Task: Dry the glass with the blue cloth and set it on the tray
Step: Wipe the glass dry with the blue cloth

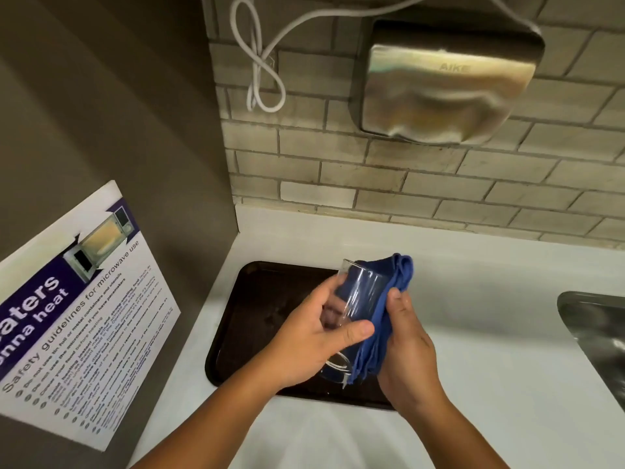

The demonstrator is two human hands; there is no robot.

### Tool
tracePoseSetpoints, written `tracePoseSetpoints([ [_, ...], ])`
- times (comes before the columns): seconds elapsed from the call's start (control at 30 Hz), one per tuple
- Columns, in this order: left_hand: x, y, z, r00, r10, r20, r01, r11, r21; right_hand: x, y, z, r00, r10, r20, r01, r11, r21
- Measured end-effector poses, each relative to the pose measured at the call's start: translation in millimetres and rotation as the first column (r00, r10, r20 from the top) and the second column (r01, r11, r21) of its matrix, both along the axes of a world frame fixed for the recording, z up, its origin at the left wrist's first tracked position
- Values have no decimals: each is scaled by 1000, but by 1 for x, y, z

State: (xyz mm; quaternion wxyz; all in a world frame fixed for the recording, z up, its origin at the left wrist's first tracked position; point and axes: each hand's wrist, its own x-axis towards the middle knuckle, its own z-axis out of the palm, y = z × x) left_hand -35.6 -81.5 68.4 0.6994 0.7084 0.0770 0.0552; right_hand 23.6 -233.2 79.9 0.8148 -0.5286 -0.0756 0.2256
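A clear drinking glass (pixel 358 292) is held tilted above the dark brown tray (pixel 257 309), its mouth pointing away from me. My left hand (pixel 318 336) grips the glass around its middle, thumb across the front. My right hand (pixel 409 346) presses the folded blue cloth (pixel 395 282) against the right side of the glass. The cloth wraps from the glass mouth down past its base. Part of the glass base shows below my left thumb.
The tray lies on a white counter (pixel 490 299) in the corner. A laminated microwave safety notice (pixel 77 316) leans on the left wall. A steel sink (pixel 598 330) edge is at the right. A metal hand dryer (pixel 446 82) and looped white cable (pixel 260 72) hang on the tiled wall.
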Motion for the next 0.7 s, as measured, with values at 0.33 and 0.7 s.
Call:
tracePoseSetpoints([
  [0.33,-15,1,22,987,-121,104,40,820,571,28,-13,10,947,256,-194,-202,944,260],
  [0.7,-5,19,11,991,-35,129,-41,838,544,24,-10,12,952,149,-266,-80,964,252],
])
